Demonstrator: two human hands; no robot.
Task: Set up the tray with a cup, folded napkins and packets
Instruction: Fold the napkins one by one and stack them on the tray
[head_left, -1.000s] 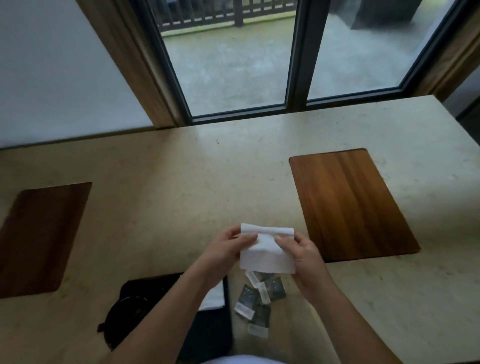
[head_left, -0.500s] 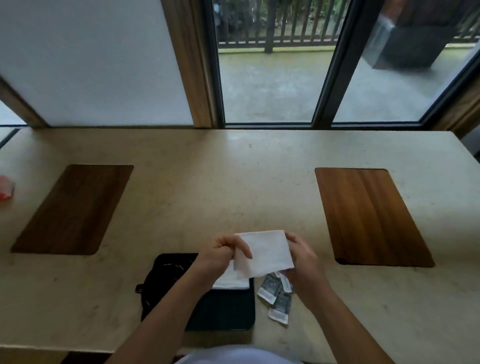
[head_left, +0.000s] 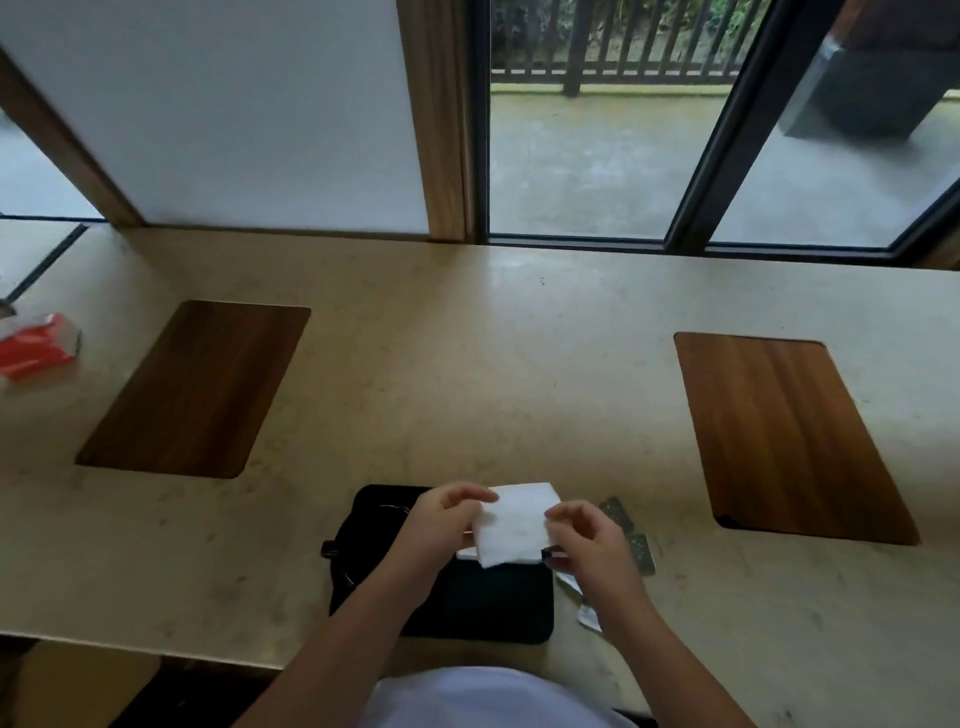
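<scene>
Napkin (head_left: 514, 525) now lower, over tray (head_left: 493, 608).

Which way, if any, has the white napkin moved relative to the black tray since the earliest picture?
Yes. The napkin has shifted left and nearer: it now hangs over the black tray, pinched by both hands, instead of above the packets.

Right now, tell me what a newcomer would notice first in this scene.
First, the white napkin held up at the counter's near edge, pinched between the left hand and right hand above the black tray. Next, two dark wooden mats on the pale counter, one far left and one far right, and something red at the left edge.
</scene>
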